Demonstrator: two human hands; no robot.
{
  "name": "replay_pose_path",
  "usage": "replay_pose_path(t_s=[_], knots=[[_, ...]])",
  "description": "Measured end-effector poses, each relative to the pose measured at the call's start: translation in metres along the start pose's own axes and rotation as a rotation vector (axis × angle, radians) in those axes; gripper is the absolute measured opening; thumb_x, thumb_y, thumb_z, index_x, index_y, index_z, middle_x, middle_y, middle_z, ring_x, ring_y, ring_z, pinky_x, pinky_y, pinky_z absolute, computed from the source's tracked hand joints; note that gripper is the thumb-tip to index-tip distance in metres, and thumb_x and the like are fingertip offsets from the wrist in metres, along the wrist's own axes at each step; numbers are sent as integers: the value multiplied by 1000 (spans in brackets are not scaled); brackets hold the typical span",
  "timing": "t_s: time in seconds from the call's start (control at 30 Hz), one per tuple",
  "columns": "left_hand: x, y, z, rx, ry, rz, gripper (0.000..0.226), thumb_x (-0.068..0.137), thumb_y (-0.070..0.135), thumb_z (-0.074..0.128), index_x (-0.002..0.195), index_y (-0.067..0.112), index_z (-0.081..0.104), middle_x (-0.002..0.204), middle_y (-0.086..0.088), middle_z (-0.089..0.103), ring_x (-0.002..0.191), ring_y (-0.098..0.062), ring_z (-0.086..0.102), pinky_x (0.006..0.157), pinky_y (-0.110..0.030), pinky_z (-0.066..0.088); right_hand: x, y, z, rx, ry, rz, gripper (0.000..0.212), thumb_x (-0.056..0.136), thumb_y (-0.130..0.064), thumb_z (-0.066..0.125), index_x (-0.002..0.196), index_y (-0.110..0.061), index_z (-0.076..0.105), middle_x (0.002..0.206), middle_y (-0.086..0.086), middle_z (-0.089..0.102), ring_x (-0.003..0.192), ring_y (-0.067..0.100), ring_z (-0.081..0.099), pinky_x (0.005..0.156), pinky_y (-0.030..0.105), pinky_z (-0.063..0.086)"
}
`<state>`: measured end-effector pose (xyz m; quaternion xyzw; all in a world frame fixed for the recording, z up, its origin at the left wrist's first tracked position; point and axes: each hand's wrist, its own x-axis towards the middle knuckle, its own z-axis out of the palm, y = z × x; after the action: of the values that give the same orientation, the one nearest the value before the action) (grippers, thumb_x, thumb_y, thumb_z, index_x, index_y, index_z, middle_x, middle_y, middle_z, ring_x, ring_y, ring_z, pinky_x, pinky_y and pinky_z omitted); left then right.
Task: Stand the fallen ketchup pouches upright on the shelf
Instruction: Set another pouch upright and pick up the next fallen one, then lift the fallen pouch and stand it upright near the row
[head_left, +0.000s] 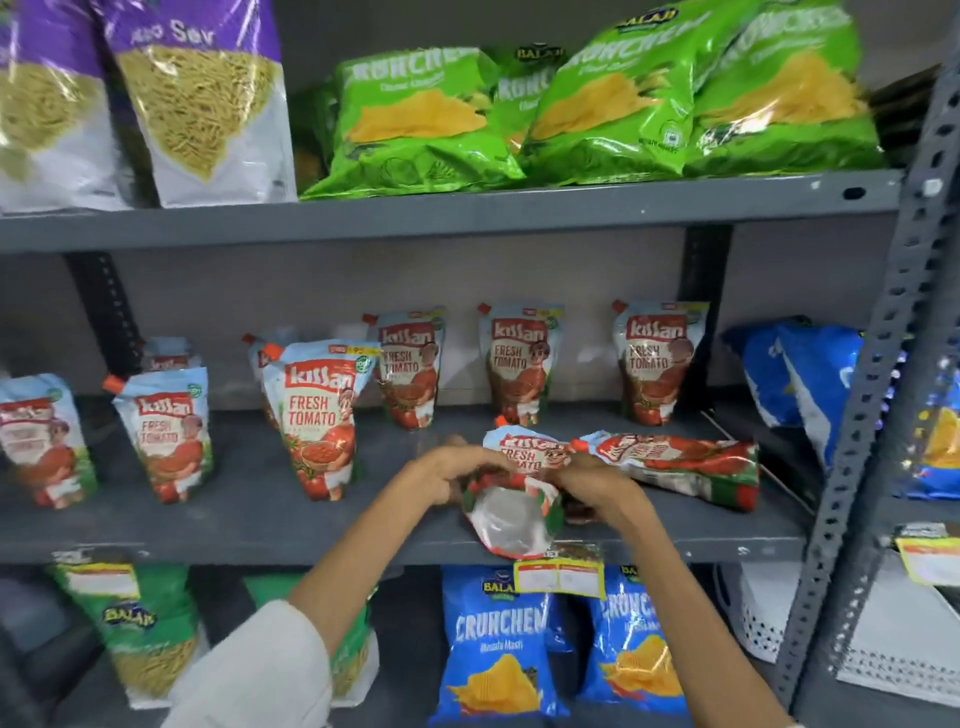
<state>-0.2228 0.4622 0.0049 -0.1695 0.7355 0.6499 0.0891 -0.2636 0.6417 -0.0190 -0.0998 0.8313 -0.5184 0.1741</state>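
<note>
I had both hands, left (451, 475) and right (592, 480), gripping 1 pouch (511, 499) at the shelf (249, 525) front; its base overhung, so it risked slipping off or bumping the fallen pouch (675, 462).

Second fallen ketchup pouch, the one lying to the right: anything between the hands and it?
Nothing visible. The lying red ketchup pouch rests right beside the right hand, which with the left hand holds the tilted ketchup pouch. Grey shelf is bare around it.

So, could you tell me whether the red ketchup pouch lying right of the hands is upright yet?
Not yet: the red ketchup pouch lies flat on the grey metal shelf.
</note>
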Motion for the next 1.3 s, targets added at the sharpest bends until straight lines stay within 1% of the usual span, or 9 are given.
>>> replay_pose_path(t_s=[0.17, 0.27, 0.37, 0.5, 0.67, 0.77, 0.93, 1.2, 1.3], knots=[[-21, -14, -11, -125, 192, 178, 32, 74, -4, 78, 105, 4, 72, 103, -15, 78, 92, -25, 75, 87, -43, 60, 7, -11, 14, 234, -48, -227, 42, 89, -5, 62, 127, -12, 46, 124, 8, 66, 113, 23, 63, 96, 41, 54], [-28, -11, -22, -158, 275, 384, 42, 71, -7, 79, 98, 22, 64, 93, 4, 76, 86, -8, 71, 69, -28, 58, 8, -33, 18, 151, 11, -388, 44, 91, -2, 55, 126, -22, 38, 119, -1, 63, 105, 14, 62, 88, 33, 56], [-30, -7, -27, -135, 393, 606, 62, 69, -7, 80, 104, 34, 49, 106, 10, 68, 101, -3, 65, 82, -26, 56, 10, -52, 28, 165, 74, -562, 58, 89, 10, 47, 123, -34, 32, 120, -5, 57, 110, 11, 57, 89, 29, 52], [-11, -28, -34, -19, 457, 767, 76, 74, 2, 83, 134, 20, 40, 124, 9, 59, 115, -1, 59, 99, -30, 54, 22, -41, 48, 114, 110, -740, 53, 93, 11, 44, 134, -20, 29, 138, 7, 49, 127, 19, 52, 103, 42, 50], [10, -50, -41, -31, 425, 731, 76, 80, 10, 81, 140, 26, 38, 130, 13, 58, 123, -6, 57, 97, -23, 53, 36, -19, 63, 137, 95, -700, 57, 102, -11, 43, 124, -61, 27, 137, -8, 49, 126, 11, 53, 94, 22, 51], [8, -50, -34, -74, 447, 724, 75, 80, 7, 80, 140, 25, 38, 124, 21, 56, 119, 0, 56, 95, -18, 50, 38, -15, 61, 119, 96, -679, 55, 101, -13, 46, 124, -59, 27, 139, -7, 48, 125, 12, 53, 100, 35, 50], [-13, -51, 15, -211, 907, 686, 52, 78, 8, 80, 118, 21, 50, 120, -1, 59, 105, -17, 60, 93, -33, 53, 35, -10, 19, -218, 175, -593, 37, 97, -21, 55, 131, -28, 42, 128, 3, 64, 114, 19, 61, 98, 39, 50], [-18, 0, 128, -811, 160, 18, 8, 91, 3, 61, 99, 3, 59, 86, -13, 58, 78, -21, 58, 82, -41, 54, 41, -1, -152, -636, 262, -279, 13, 94, -15, 55, 91, -7, 64, 96, 11, 68, 93, 27, 64, 85, 37, 49], [-12, 5, 140, -819, -46, -104, 19, 95, 13, 60, 108, 1, 54, 99, -20, 55, 114, -38, 58, 97, -53, 47, 42, 4, -165, -818, 142, -102, 14, 91, -23, 55, 80, -15, 58, 85, 6, 60, 73, 21, 57, 70, 33, 47]])
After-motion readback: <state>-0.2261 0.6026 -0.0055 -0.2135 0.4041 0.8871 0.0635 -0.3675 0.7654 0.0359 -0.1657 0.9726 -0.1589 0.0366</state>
